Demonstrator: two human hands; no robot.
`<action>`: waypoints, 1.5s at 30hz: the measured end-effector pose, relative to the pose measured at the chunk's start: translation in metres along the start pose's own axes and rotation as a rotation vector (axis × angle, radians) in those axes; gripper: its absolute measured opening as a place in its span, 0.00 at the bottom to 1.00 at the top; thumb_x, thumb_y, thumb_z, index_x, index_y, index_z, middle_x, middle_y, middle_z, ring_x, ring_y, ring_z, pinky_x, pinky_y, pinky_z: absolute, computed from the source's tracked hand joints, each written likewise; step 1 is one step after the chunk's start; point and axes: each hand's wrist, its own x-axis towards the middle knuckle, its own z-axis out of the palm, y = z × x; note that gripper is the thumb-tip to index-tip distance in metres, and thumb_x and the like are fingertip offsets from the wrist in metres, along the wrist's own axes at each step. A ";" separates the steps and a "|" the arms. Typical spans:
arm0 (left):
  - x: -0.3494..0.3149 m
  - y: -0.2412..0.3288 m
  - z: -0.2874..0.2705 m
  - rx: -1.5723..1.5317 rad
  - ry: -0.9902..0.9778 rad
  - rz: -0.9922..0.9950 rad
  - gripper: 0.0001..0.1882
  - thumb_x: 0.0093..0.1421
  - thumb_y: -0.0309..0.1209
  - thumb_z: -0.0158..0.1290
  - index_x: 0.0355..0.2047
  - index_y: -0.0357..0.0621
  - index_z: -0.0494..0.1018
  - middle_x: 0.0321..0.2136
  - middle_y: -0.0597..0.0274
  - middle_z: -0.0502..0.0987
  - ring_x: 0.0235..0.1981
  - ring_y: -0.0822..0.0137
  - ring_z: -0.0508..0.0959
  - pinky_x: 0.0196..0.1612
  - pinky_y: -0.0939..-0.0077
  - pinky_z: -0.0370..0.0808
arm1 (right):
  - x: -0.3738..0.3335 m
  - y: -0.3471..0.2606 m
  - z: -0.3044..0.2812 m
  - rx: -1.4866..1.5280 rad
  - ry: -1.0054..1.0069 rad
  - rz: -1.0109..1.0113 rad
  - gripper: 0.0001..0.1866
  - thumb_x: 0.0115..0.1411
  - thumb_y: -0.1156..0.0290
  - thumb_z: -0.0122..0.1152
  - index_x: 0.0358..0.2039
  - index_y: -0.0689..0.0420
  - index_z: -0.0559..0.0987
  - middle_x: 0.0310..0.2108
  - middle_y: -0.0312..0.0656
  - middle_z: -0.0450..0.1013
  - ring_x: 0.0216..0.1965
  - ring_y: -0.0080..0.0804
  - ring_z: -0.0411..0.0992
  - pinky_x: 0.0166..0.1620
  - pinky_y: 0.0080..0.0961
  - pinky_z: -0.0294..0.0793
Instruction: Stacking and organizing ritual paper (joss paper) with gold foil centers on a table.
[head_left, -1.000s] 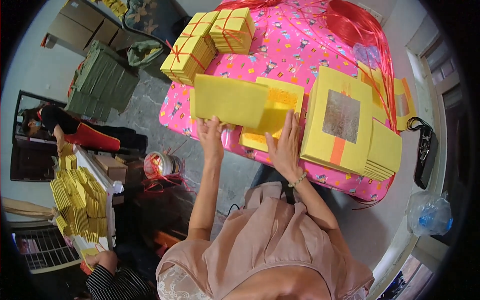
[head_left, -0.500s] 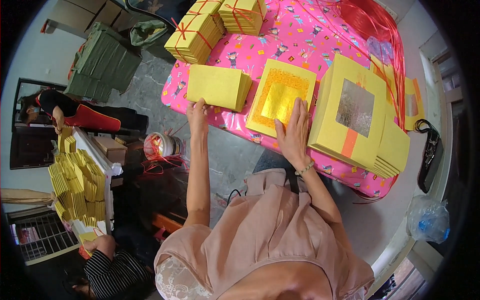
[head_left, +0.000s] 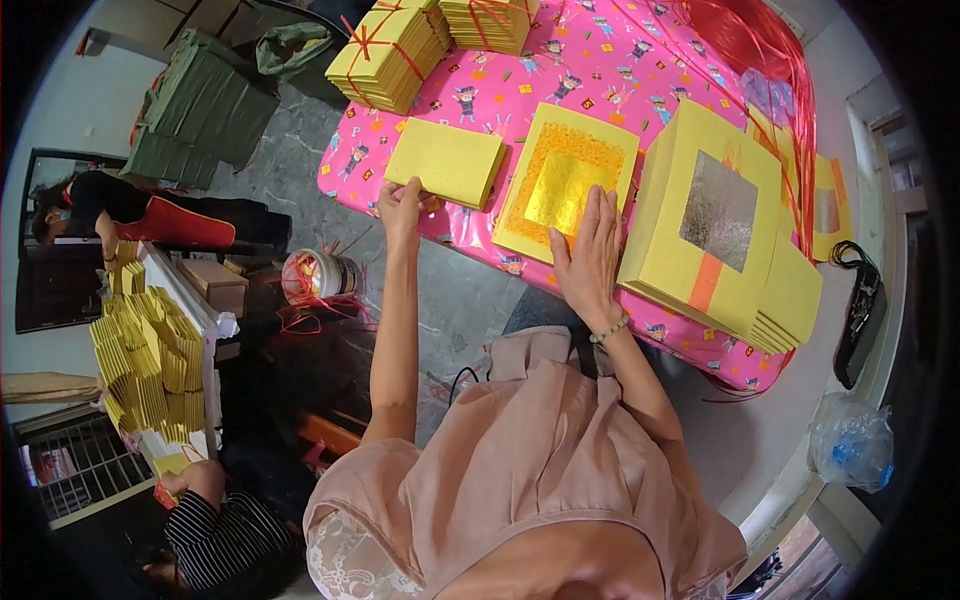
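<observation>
Our left hand [head_left: 399, 208] is meeting the near edge of a small stack of folded yellow paper [head_left: 445, 160], its thumb and fingertips [head_left: 413, 188] bunching close together; whether they are pinching the stack or only touching it, we cannot tell. Our right hand [head_left: 588, 255] is lying flat, palm down, over the lower right part of a yellow paper with gold foil [head_left: 518, 225], its long fingers keeping side by side and its thumb spreading away toward the foil. This paper, its gold patch framed in orange, is lying just beside the folded stack, both resting near the front edge of a pink printed tablecloth [head_left: 620, 50]. A beaded bracelet [head_left: 609, 330] is circling our right wrist.

Right of that hand, a thick stack of yellow paper with silver foil [head_left: 660, 240] is standing beside smaller yellow sheets [head_left: 790, 300]. Beyond our left hand, yellow bundles [head_left: 400, 60] are sitting tied with red cord, while a coil of red plastic cord [head_left: 735, 35] is spilling over the far right corner.

Farther left, a bucket [head_left: 318, 277] is standing on the floor. Past it, a co-worker in black and red [head_left: 180, 222] is bending over rows of folded yellow paper [head_left: 150, 350], and another in a striped top [head_left: 228, 540] is reaching toward the near end.
</observation>
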 end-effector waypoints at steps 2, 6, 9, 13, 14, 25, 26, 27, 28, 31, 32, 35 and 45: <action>0.000 0.000 -0.002 0.010 -0.028 -0.007 0.10 0.61 0.26 0.55 0.41 0.34 0.70 0.31 0.57 0.78 0.28 0.68 0.81 0.30 0.76 0.82 | 0.001 -0.001 0.000 -0.005 -0.006 -0.005 0.43 0.61 0.62 0.58 0.67 0.69 0.48 0.65 0.60 0.50 0.69 0.56 0.44 0.70 0.49 0.43; -0.005 0.002 0.004 -0.002 -0.063 0.009 0.10 0.61 0.26 0.55 0.40 0.34 0.70 0.31 0.57 0.78 0.27 0.69 0.81 0.30 0.74 0.83 | 0.001 0.001 -0.001 -0.023 -0.010 -0.005 0.42 0.61 0.62 0.58 0.67 0.70 0.49 0.65 0.60 0.51 0.69 0.56 0.44 0.70 0.49 0.43; -0.002 -0.003 0.002 0.037 -0.038 0.054 0.11 0.61 0.26 0.55 0.41 0.33 0.69 0.29 0.58 0.78 0.25 0.71 0.79 0.28 0.75 0.81 | 0.001 0.000 -0.001 -0.025 -0.008 -0.003 0.42 0.61 0.62 0.58 0.67 0.70 0.49 0.65 0.61 0.51 0.69 0.56 0.44 0.70 0.50 0.42; 0.000 -0.012 0.006 0.233 0.153 0.171 0.19 0.59 0.28 0.56 0.47 0.32 0.64 0.21 0.64 0.74 0.20 0.73 0.74 0.25 0.77 0.75 | 0.000 -0.001 0.000 -0.024 -0.019 -0.003 0.42 0.61 0.62 0.58 0.66 0.70 0.50 0.65 0.61 0.52 0.70 0.57 0.44 0.70 0.50 0.42; 0.002 -0.015 0.003 0.373 0.230 0.247 0.23 0.58 0.30 0.57 0.49 0.31 0.62 0.18 0.65 0.72 0.18 0.73 0.72 0.25 0.76 0.74 | 0.000 -0.002 0.001 -0.023 -0.020 -0.014 0.41 0.61 0.62 0.58 0.66 0.70 0.50 0.65 0.60 0.52 0.70 0.57 0.44 0.70 0.51 0.42; -0.016 0.004 0.021 1.027 0.253 0.777 0.22 0.53 0.26 0.54 0.50 0.37 0.72 0.49 0.40 0.70 0.53 0.46 0.69 0.56 0.56 0.65 | -0.002 0.005 -0.013 -0.021 -0.090 -0.035 0.33 0.62 0.61 0.57 0.61 0.68 0.61 0.63 0.59 0.54 0.68 0.60 0.46 0.68 0.54 0.44; -0.012 0.003 0.019 1.094 0.210 0.991 0.23 0.54 0.24 0.51 0.52 0.43 0.72 0.44 0.43 0.76 0.46 0.46 0.75 0.53 0.58 0.69 | -0.004 0.004 -0.016 -0.002 -0.117 -0.056 0.32 0.62 0.60 0.58 0.60 0.68 0.64 0.62 0.59 0.55 0.68 0.60 0.47 0.68 0.53 0.45; -0.010 0.002 0.018 1.093 0.206 0.988 0.23 0.54 0.24 0.51 0.52 0.43 0.72 0.44 0.43 0.76 0.46 0.46 0.75 0.53 0.58 0.69 | -0.006 0.003 -0.019 0.017 -0.147 -0.076 0.31 0.61 0.60 0.59 0.58 0.68 0.66 0.62 0.59 0.56 0.68 0.60 0.47 0.68 0.53 0.46; -0.007 0.002 0.017 1.031 0.083 0.949 0.22 0.54 0.21 0.49 0.51 0.43 0.74 0.47 0.44 0.75 0.50 0.46 0.74 0.56 0.57 0.67 | -0.007 0.001 -0.022 0.014 -0.149 -0.072 0.31 0.61 0.60 0.59 0.58 0.68 0.66 0.62 0.59 0.56 0.68 0.60 0.47 0.68 0.53 0.46; -0.002 -0.005 0.019 0.937 -0.085 0.848 0.22 0.54 0.18 0.47 0.50 0.44 0.75 0.51 0.47 0.75 0.56 0.46 0.71 0.61 0.55 0.62 | -0.011 -0.005 -0.031 0.044 -0.196 -0.096 0.32 0.60 0.59 0.61 0.57 0.69 0.67 0.61 0.59 0.57 0.67 0.60 0.49 0.68 0.51 0.48; 0.000 -0.008 0.019 0.908 -0.128 0.790 0.23 0.53 0.16 0.48 0.50 0.45 0.74 0.53 0.49 0.74 0.58 0.47 0.69 0.64 0.53 0.59 | -0.012 -0.006 -0.033 0.040 -0.218 -0.098 0.32 0.59 0.61 0.62 0.59 0.67 0.66 0.62 0.58 0.56 0.68 0.59 0.49 0.68 0.51 0.49; 0.006 -0.015 0.013 0.917 -0.187 0.745 0.21 0.60 0.26 0.48 0.54 0.47 0.73 0.58 0.47 0.70 0.62 0.46 0.64 0.67 0.52 0.54 | -0.013 -0.006 -0.034 0.016 -0.257 -0.114 0.33 0.58 0.65 0.64 0.60 0.65 0.65 0.64 0.56 0.55 0.68 0.58 0.48 0.68 0.50 0.51; -0.010 -0.019 0.023 1.215 -0.200 0.811 0.26 0.67 0.45 0.42 0.64 0.54 0.63 0.65 0.45 0.58 0.67 0.44 0.54 0.67 0.44 0.47 | -0.013 -0.004 -0.034 0.004 -0.244 -0.114 0.24 0.58 0.69 0.63 0.53 0.63 0.70 0.63 0.59 0.58 0.66 0.56 0.54 0.66 0.44 0.56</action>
